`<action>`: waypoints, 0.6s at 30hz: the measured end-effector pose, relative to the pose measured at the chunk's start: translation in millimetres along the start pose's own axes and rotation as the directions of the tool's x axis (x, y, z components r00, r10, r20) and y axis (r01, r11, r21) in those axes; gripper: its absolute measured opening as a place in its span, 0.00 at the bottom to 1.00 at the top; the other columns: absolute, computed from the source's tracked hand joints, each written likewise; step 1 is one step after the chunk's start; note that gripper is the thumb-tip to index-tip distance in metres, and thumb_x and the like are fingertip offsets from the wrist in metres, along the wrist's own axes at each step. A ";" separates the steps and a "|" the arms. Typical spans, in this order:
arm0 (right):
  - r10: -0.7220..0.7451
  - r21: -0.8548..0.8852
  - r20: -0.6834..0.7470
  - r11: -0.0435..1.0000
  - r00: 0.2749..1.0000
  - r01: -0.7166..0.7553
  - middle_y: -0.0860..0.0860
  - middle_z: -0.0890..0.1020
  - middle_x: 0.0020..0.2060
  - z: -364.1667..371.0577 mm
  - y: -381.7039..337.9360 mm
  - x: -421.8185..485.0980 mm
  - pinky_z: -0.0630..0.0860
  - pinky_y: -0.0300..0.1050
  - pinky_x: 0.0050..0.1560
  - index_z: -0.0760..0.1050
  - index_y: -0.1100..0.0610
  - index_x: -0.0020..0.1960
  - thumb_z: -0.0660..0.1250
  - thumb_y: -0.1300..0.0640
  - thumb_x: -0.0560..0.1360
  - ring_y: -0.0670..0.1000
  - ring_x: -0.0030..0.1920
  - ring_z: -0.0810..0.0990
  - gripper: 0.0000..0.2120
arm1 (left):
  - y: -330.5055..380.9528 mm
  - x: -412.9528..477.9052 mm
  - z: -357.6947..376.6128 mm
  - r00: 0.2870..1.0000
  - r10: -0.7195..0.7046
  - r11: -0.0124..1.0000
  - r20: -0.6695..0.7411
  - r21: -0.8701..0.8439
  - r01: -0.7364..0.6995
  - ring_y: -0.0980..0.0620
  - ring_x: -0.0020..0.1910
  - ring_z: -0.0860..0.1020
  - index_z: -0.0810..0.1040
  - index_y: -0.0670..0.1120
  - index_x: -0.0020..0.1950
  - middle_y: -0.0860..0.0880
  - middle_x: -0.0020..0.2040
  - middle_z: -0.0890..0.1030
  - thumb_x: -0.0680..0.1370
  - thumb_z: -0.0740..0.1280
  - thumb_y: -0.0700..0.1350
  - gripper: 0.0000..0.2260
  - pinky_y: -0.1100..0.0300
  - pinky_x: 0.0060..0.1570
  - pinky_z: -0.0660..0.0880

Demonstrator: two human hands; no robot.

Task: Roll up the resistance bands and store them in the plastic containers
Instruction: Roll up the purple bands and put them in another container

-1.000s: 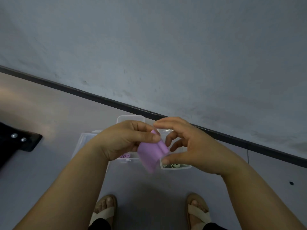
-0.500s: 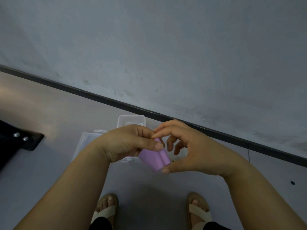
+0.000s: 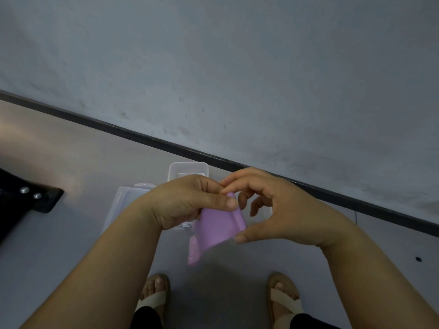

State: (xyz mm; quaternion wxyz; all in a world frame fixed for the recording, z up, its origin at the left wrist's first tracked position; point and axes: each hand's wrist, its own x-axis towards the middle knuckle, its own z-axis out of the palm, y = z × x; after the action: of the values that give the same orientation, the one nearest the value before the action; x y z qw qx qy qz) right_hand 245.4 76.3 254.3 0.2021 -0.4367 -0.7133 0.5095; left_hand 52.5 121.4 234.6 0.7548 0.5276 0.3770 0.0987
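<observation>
the left hand (image 3: 187,203) is pinching the top edge of a thin, pale purple, flat rubber resistance band (image 3: 215,230). the thumb is lying across the front of the band and the fingers are curling behind it. the right hand (image 3: 282,210) is holding the same band at its right side. its index fingertip is touching the top corner, next to the left thumb, and its thumb tip is pressing against the lower right corner. the other right fingers are bending loosely, and it cannot be told whether they are touching anything. a narrow rolled fold is running along the right edge of the band, between the two right-hand contact spots. the rest of the band is hanging flat, with its loose lower end pointing down and to the left.

the band is being held in the air, above the containers and inside none of them. a small, clear, rectangular plastic container (image 3: 188,169) is standing on the grey floor (image 3: 71,257), just beside the black skirting strip (image 3: 142,136) at the foot of the grey wall (image 3: 237,67). a larger, clear, flat plastic container (image 3: 123,205) is lying near it on the left. the left hand and forearm are covering most of it, so its contents cannot be told.

a black object with two metal studs (image 3: 31,200) is lying at the left edge of the floor. the person's feet are resting in beige strap sandals, the left sandal (image 3: 154,299) and the right sandal (image 3: 285,302), at the bottom of the view.
</observation>
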 end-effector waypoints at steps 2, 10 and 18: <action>0.000 -0.005 -0.011 1.000 1.000 0.000 0.35 0.72 0.57 0.1 -0.1 -0.1 0.77 0.40 0.49 0.73 0.40 0.56 0.78 0.56 0.63 0.44 0.51 0.75 0.26 | 0.1 0.1 0.9 1.000 -0.003 1.000 -0.008 0.006 0.003 0.58 0.34 0.79 0.85 0.48 0.35 0.52 0.34 0.82 0.49 0.80 0.61 0.23 0.67 0.35 0.75; 0.031 0.025 -0.010 0.999 0.999 -0.031 0.39 0.73 0.58 -1.2 -2.0 -0.4 0.78 0.41 0.50 0.72 0.44 0.58 0.77 0.58 0.64 0.44 0.51 0.77 0.26 | 2.2 -0.6 5.0 0.994 -0.004 1.000 -0.108 0.025 0.007 0.56 0.34 0.79 0.85 0.49 0.33 0.52 0.33 0.82 0.62 0.74 0.53 0.08 0.66 0.35 0.74; 0.061 0.012 -0.093 0.998 0.994 -0.060 0.37 0.74 0.54 -1.1 0.8 0.4 0.77 0.39 0.51 0.71 0.38 0.57 0.76 0.57 0.66 0.40 0.51 0.76 0.25 | 3.2 0.6 6.3 0.983 0.020 1.000 -0.183 0.004 -0.019 0.57 0.33 0.79 0.85 0.48 0.34 0.51 0.34 0.82 0.59 0.72 0.54 0.11 0.65 0.35 0.74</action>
State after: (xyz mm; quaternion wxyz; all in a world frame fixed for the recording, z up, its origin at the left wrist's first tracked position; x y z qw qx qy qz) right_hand 246.4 77.2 254.0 0.2217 -0.4806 -0.6870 0.4979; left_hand 58.0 118.5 238.1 0.7153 0.5207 0.4399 0.1538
